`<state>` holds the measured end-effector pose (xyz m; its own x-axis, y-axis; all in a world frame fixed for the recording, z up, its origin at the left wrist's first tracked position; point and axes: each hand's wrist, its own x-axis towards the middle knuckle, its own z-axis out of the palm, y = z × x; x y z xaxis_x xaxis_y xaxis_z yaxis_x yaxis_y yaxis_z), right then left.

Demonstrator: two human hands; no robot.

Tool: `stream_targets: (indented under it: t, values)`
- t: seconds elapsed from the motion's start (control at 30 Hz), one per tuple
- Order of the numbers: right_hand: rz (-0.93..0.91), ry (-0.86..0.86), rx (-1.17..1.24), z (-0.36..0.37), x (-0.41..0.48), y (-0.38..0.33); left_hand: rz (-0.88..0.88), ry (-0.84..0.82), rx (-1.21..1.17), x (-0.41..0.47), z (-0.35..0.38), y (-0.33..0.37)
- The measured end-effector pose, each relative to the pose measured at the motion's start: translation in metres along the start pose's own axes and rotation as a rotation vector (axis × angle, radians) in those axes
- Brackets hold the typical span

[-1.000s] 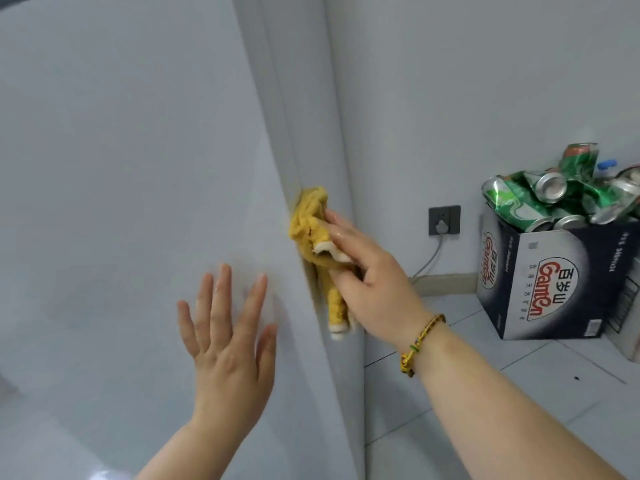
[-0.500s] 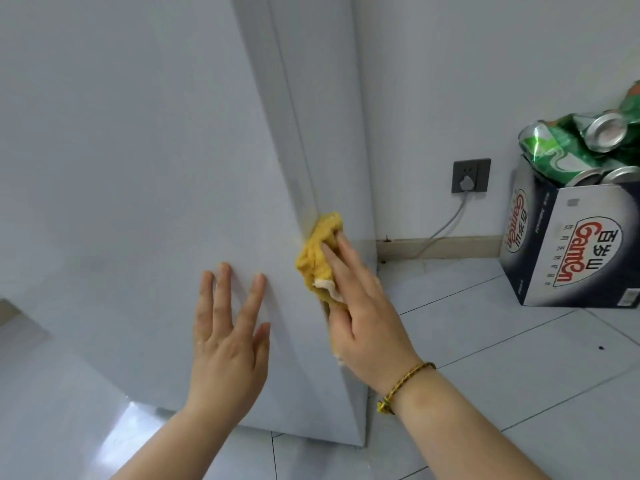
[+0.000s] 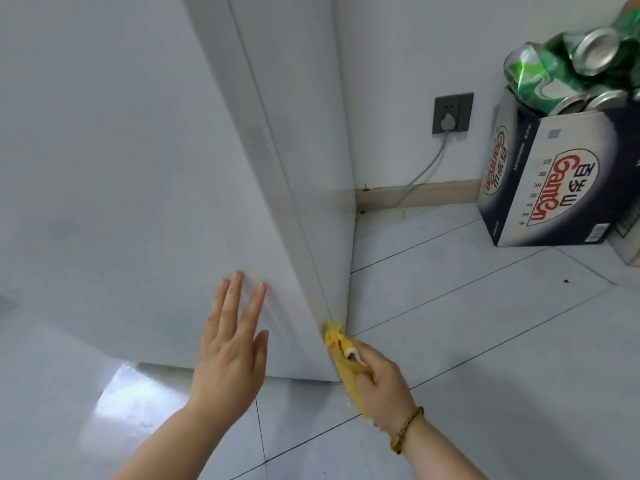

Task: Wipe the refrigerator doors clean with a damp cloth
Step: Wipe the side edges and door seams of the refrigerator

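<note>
Right hand [image 3: 377, 382] grasps a bunched yellow cloth [image 3: 341, 355], fingers curled round it, and presses it against the vertical right edge of the refrigerator door [image 3: 121, 168], just above the door's lower right corner. A braided cord bracelet [image 3: 407, 429] sits on the right wrist. Left hand [image 3: 232, 355] is released: fingers straight and slightly spread, fingertips against the door face, left of the cloth and apart from it. The door face is white and glossy. White floor tiles [image 3: 485, 323] with dark grout lines extend to the right and near side. On the far wall, a grey socket [image 3: 452, 112] carries a white plug, whose cable [image 3: 420, 171] drops to the skirting board [image 3: 433, 194]. At far right, a printed cardboard carton [image 3: 554, 174] stands on the floor, filled with crushed green drink cans [image 3: 561, 74].
</note>
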<state>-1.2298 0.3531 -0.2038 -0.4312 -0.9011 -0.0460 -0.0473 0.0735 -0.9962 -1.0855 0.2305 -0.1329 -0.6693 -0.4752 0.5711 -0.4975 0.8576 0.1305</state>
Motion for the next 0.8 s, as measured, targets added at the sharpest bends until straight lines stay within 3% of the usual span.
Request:
stream_targets:
  t: [0.07, 0.13, 0.23, 0.43, 0.67, 0.8]
  values:
    - [0.157, 0.139, 0.149, -0.008, 0.004, 0.005, -0.028, -0.019, 0.022, 0.001, 0.001, 0.0]
    - [0.341, 0.17, 0.108, -0.013, 0.012, 0.019, -0.031, -0.028, 0.041, 0.001, 0.004, 0.001]
    - [0.481, 0.117, 0.04, -0.009, 0.027, 0.028, -0.013, -0.036, 0.052, -0.003, 0.011, -0.001]
    - [0.59, -0.028, -0.033, 0.022, 0.044, 0.034, -0.015, -0.087, 0.056, -0.005, 0.019, -0.003]
    - [0.397, 0.01, 0.23, 0.009, 0.034, 0.0, 0.015, -0.078, 0.084, -0.006, 0.024, -0.006]
    - [0.428, 0.108, 0.234, 0.015, 0.035, -0.01, 0.032, -0.061, 0.078, -0.007, 0.019, -0.008]
